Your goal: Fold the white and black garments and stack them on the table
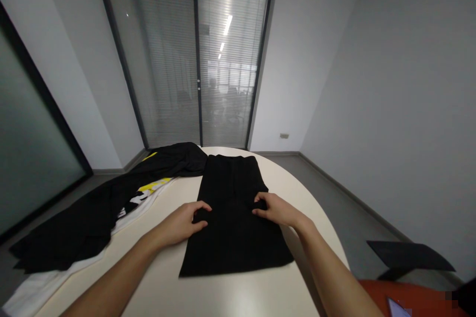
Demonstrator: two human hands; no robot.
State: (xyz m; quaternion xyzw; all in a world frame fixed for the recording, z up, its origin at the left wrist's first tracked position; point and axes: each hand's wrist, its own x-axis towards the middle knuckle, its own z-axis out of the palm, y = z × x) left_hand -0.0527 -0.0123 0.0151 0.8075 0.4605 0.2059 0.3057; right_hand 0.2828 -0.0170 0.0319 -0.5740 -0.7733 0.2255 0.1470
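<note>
A black skirt lies spread flat on the round cream table, its narrower waist end away from me and its wider hem towards me. At its left edge, my left hand rests on the cloth with thumb and forefinger apart. Across from it, my right hand is at the right edge, fingers curled and the thumb apart from them. No cloth shows pinched between the fingers of either hand. The undersides of both hands are hidden.
A heap of black, white and yellow clothing runs along the left of the table and hangs over its edge. At the lower right stands an orange chair with a black part and a phone-like object.
</note>
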